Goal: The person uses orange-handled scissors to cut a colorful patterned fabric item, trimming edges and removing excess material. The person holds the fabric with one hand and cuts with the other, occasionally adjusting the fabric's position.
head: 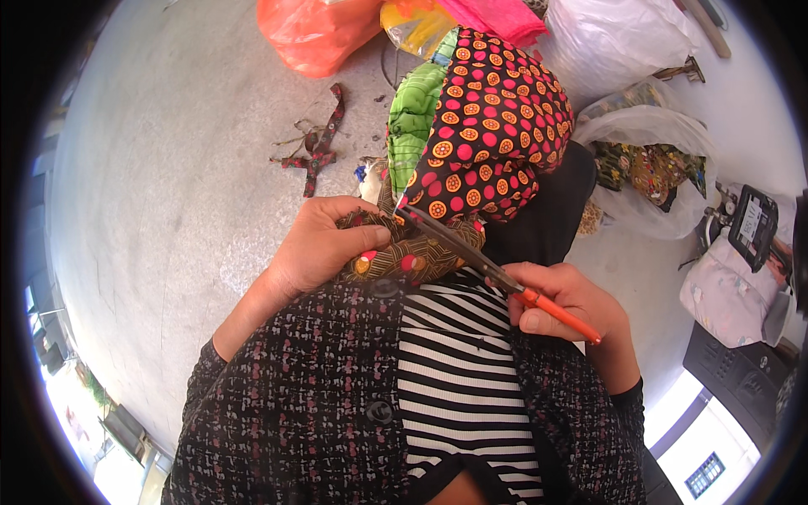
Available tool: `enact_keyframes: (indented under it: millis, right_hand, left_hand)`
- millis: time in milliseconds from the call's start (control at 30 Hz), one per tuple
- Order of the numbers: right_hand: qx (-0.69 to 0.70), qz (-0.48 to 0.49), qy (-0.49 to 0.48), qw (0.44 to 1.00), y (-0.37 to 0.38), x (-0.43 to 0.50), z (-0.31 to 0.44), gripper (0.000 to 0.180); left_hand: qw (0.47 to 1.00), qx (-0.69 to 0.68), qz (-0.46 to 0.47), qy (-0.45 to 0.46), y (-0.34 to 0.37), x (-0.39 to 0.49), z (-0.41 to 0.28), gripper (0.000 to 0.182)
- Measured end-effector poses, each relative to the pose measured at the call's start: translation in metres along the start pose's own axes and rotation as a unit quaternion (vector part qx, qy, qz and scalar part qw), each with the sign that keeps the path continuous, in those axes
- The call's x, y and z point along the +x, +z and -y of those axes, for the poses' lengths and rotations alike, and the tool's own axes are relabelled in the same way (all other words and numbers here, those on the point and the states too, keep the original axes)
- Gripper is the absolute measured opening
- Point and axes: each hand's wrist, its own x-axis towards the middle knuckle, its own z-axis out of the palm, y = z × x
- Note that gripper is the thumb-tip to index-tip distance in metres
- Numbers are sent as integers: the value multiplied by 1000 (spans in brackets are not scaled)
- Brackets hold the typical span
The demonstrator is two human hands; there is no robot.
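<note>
My right hand [562,297] grips orange-handled scissors [486,262], whose long dark blades point up and left. Their tip lies at the lower corner of a black fabric bundle [499,120] printed with orange and pink rounds, lined with bright green quilted cloth [413,117]. Between thumb and fingers, my left hand [328,243] pinches brown patterned cloth [429,255] just left of the tip. This cloth lies bunched against the front of my jacket. Whether the blades are cutting anything cannot be told.
Patterned fabric strips [319,151] lie on the concrete floor [189,158] to the left. Ahead are an orange plastic bag [315,31] and a white plastic bag [618,44]. At right, a clear bag [650,126] holds patterned cloth, near a vehicle's digital display [751,227].
</note>
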Motion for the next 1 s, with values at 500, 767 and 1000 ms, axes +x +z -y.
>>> enact_keyframes:
  millis: [500, 767, 1000]
  right_hand:
    - [-32, 12, -2, 999, 2, 2, -4, 51]
    - [-26, 17, 7, 999, 0, 0, -2, 47]
    - [-41, 24, 4, 999, -1, 4, -3, 47]
  left_hand:
    - [996, -60, -31, 53, 3, -3, 12, 14]
    - [995, -55, -39, 69, 6, -4, 14, 14]
    - [971, 82, -59, 215, 6, -2, 19, 12]
